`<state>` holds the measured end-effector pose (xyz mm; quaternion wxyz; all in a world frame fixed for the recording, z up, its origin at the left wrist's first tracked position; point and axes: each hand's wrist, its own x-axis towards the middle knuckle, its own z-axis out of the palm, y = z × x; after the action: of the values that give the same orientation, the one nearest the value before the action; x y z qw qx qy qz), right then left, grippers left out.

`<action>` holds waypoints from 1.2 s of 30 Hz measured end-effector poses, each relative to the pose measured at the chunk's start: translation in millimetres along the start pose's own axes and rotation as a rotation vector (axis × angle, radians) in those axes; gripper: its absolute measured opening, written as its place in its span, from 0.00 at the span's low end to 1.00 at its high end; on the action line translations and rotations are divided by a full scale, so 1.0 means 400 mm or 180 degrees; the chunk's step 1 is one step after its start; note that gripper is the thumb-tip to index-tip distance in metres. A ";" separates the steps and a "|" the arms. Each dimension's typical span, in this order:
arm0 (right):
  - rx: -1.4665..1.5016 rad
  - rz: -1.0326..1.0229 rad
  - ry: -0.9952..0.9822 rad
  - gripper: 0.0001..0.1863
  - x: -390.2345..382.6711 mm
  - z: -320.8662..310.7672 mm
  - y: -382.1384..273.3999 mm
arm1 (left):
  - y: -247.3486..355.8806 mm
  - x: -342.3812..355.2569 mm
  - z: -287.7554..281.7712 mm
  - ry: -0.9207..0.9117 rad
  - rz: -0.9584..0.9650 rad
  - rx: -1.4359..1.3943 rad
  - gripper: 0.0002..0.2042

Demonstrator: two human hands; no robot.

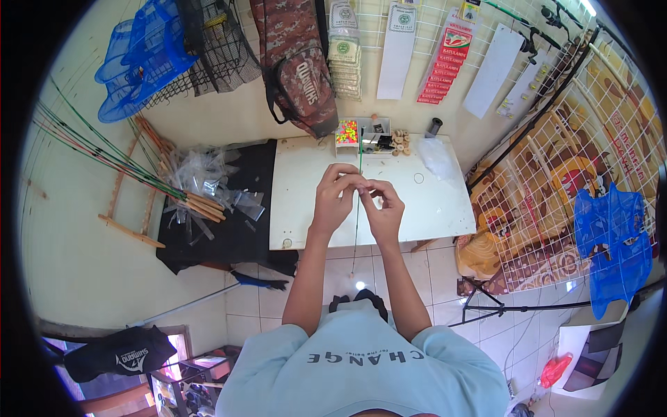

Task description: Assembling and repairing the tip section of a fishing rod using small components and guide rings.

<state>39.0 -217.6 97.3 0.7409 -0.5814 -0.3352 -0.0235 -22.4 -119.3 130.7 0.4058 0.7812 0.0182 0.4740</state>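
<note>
Over the white table [306,208] my two hands meet at the fingertips. My left hand [335,198] pinches a thin rod [356,233], and my right hand [384,210] has its fingers closed at the same spot. Green above the fingers, the rod points away across the table; its dark, thin end runs back toward me past the table's front edge. Whether something small sits between the fingertips is hidden. Nearest beyond my hands stands a small tray of pink and yellow beads [347,132].
Beside the beads are a grey box [376,126], wooden rings [401,142], a dark spool [434,126] and a clear plastic bag [436,158]. Thin rods with wooden handles [203,204] lean at left over plastic packets [208,170] on black cloth. A camouflage bag [299,76] hangs above.
</note>
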 end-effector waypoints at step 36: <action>0.0133 0.0194 -0.0098 0.07 0.134 0.004 -0.038 | -0.070 0.007 0.035 0.0027 -0.1282 -0.0973 0.09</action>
<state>73.2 -202.3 138.3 0.7480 -0.5761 -0.3292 0.0151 -0.5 -108.0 111.6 0.6054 0.6893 0.1032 0.3842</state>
